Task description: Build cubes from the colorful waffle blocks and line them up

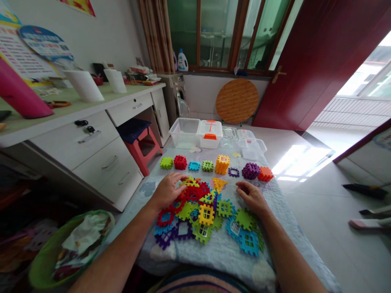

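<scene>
Step in hand, by appearance: sorting the heap [193, 193] on the cloth [218, 256] into the stacks [222, 165] lined up beyond it. Left hand [168, 190] at heap's far left, fingers about a lime triangle [194, 184]; clamped or not, cannot tell. Right hand [253, 197] beside heap, fingers apart, nothing held. Next move probably calls for lifting the triangle free of its neighbours.

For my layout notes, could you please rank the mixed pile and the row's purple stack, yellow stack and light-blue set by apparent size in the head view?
1. Mixed pile
2. Purple stack and yellow stack: too alike to rank
3. Light-blue set
</scene>
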`<state>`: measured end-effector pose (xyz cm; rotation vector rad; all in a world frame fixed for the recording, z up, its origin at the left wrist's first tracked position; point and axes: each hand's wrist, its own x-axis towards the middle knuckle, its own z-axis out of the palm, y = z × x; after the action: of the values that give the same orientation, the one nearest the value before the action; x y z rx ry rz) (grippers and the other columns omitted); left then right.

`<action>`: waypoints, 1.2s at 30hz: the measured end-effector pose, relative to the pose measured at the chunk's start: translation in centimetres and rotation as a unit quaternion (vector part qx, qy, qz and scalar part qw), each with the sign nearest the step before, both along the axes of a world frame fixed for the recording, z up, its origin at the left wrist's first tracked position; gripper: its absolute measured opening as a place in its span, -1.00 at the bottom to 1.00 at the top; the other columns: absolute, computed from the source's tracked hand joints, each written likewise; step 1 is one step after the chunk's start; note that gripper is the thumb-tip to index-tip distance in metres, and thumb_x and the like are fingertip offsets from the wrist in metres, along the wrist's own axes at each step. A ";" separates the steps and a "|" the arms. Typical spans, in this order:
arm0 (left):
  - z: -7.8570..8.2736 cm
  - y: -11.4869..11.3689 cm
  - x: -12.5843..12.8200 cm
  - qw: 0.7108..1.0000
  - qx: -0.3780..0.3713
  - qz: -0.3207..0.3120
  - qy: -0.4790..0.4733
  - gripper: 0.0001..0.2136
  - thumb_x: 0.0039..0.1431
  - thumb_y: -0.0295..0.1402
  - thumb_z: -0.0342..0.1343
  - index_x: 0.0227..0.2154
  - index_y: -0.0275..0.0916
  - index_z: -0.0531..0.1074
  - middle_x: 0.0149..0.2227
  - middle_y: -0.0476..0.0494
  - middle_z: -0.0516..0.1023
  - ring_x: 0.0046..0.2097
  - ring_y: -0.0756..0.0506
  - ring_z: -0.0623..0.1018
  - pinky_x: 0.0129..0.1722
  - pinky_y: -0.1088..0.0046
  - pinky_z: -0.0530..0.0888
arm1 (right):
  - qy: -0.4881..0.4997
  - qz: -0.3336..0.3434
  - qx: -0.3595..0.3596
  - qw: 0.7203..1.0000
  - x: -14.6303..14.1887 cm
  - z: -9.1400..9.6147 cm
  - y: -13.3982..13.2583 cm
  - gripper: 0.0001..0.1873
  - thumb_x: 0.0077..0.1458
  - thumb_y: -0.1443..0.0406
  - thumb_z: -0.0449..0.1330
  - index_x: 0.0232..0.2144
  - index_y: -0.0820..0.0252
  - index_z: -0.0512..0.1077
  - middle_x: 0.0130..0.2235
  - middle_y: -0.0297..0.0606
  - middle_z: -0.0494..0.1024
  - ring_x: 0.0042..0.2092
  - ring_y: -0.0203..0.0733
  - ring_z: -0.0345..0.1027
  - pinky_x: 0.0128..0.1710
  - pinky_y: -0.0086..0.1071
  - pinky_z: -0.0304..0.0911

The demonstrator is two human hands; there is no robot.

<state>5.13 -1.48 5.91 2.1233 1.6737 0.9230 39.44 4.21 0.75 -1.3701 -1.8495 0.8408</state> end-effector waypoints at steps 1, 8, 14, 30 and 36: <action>-0.1 -0.3 -0.7 1.000 0.004 0.021 -0.007 -0.77 0.06 -0.38 0.14 -0.18 -0.19 0.51 -0.18 -0.12 0.58 -0.10 -0.14 0.53 -0.02 0.30 0.41 | 0.001 0.000 -0.002 1.000 0.0 0.0 0.0 -0.65 0.01 0.15 0.13 -0.21 0.25 0.49 -0.43 -0.28 0.50 -0.41 -0.22 0.35 -0.38 -0.35 0.28; -2.4 -2.3 -5.1 0.992 -0.039 0.114 0.025 -0.73 0.04 -0.26 0.11 -0.21 -0.22 0.50 -0.22 -0.15 0.58 -0.17 -0.17 0.54 -0.08 0.27 0.44 | -0.013 -0.002 0.005 1.000 0.1 -0.2 0.1 -0.65 0.01 0.16 0.13 -0.21 0.25 0.49 -0.42 -0.28 0.51 -0.40 -0.20 0.37 -0.35 -0.34 0.28; -2.7 -3.0 -4.7 0.993 -0.028 0.099 0.055 -0.75 0.13 -0.29 0.01 -0.23 -0.24 0.52 -0.18 -0.23 0.50 -0.10 -0.21 0.49 -0.01 0.18 0.41 | -0.016 0.002 0.000 1.000 0.2 -0.5 0.2 -0.64 0.02 0.15 0.12 -0.20 0.26 0.48 -0.42 -0.28 0.50 -0.40 -0.21 0.36 -0.36 -0.34 0.28; -0.4 -5.8 0.7 0.992 -0.075 0.043 0.089 -0.63 -0.01 -0.40 0.16 -0.07 -0.22 0.41 -0.05 -0.24 0.46 -0.01 -0.21 0.47 0.05 0.20 0.40 | -0.006 0.003 0.008 1.000 -0.1 0.0 -0.2 -0.67 0.02 0.16 0.13 -0.23 0.24 0.48 -0.45 -0.30 0.48 -0.43 -0.23 0.33 -0.40 -0.37 0.28; 1.1 -5.7 0.9 0.997 -0.014 0.041 0.068 -0.61 -0.04 -0.49 0.06 -0.07 -0.20 0.40 -0.02 -0.20 0.48 0.01 -0.19 0.48 0.07 0.22 0.40 | -0.010 0.003 0.012 1.000 -0.1 0.0 -0.2 -0.68 0.01 0.16 0.13 -0.23 0.23 0.48 -0.44 -0.30 0.49 -0.43 -0.23 0.34 -0.39 -0.37 0.28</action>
<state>6.04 -7.16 6.98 2.1565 1.8392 0.7873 39.32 4.01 0.80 -1.3643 -1.8737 0.8073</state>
